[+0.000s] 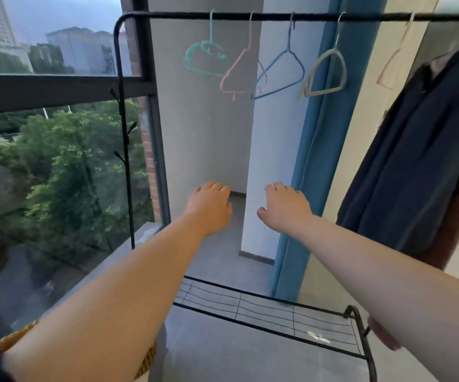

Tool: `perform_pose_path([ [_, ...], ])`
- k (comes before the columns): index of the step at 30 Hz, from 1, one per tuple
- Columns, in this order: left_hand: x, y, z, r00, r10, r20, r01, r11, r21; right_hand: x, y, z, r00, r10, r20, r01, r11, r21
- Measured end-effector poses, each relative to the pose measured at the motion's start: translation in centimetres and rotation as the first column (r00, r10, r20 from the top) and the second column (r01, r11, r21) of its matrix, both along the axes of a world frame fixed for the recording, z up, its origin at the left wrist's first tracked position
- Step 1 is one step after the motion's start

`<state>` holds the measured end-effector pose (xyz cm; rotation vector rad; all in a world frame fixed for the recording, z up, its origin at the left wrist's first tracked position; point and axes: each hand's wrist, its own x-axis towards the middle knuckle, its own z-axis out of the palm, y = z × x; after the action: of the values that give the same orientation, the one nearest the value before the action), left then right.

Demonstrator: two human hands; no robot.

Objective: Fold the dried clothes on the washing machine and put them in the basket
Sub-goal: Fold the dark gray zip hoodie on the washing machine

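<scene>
Both arms reach forward, the left hand (211, 206) and right hand (284, 206) in mid-air, fingers relaxed and holding nothing. A navy garment (415, 161), perhaps a robe, hangs from the black rail (278, 16) at right. A woven basket (7, 340) shows under the left forearm.

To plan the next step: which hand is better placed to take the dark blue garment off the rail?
Probably the right. The right hand is open, holds nothing, and is nearer the dark blue garment, which hangs at the right end of the rail. The left hand, also open, is farther from it.
</scene>
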<state>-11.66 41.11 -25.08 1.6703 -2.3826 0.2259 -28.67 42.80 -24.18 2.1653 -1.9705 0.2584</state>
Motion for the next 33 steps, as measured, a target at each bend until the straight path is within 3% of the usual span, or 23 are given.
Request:
perform_pose_path([
  [11,-8.3,-1.5,8.5,0.995,-0.096,0.024,0.099,0.988,-0.121,-8.9,-1.3,7.4,0.997,-0.076,0.009,0.076,0.979,-0.187],
  [20,-14.3,-10.6,15.6,0.972,-0.203,0.122,0.235,0.887,-0.397,-13.5,-8.1,15.0,0.989,-0.146,0.026,0.146,0.929,-0.339],
  [28,-19.0,-14.4,16.1,0.973,-0.161,0.164,0.212,0.903,-0.374,-19.4,-11.5,17.3,0.986,-0.161,0.053,0.169,0.902,-0.396],
  [33,-23.4,-15.2,16.8,0.970,-0.158,0.185,0.225,0.871,-0.436,-24.3,-12.8,18.9,0.981,-0.183,0.068,0.194,0.884,-0.425],
])
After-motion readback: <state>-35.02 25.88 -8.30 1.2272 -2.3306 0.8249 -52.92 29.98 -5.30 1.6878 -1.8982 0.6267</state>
